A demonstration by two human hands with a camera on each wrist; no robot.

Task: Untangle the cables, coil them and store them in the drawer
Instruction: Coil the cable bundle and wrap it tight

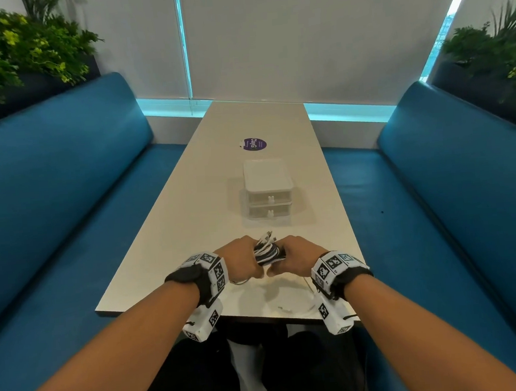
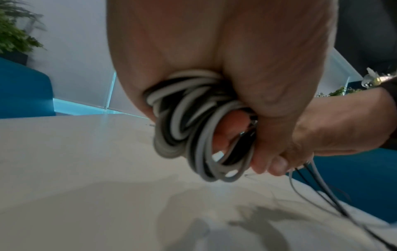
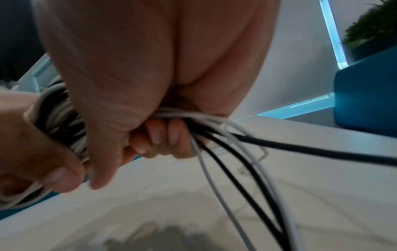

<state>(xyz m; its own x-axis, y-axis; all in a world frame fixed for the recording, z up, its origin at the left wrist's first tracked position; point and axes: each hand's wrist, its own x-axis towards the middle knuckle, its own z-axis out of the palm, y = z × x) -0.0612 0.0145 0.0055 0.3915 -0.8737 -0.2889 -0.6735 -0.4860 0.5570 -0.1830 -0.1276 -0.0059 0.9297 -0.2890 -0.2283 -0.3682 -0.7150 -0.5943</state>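
Note:
A coil of white and black cables (image 1: 267, 251) (image 2: 189, 125) (image 3: 62, 118) is held just above the near end of the table (image 1: 190, 219). My left hand (image 1: 240, 258) (image 2: 214, 59) grips the coil with its fingers wrapped round the loops. My right hand (image 1: 294, 255) (image 3: 150, 76) grips the same bundle from the right, and loose white and black strands (image 3: 232, 161) run from it down to the tabletop. Plug ends (image 1: 267, 236) stick up from the coil. The white two-drawer box (image 1: 268, 191) stands further back, both drawers closed.
A loose white cable loop (image 1: 302, 307) lies on the table near its front edge under my hands. A purple round sticker (image 1: 255, 144) sits behind the drawer box. Blue benches (image 1: 64, 186) flank the table on both sides, with plants behind them.

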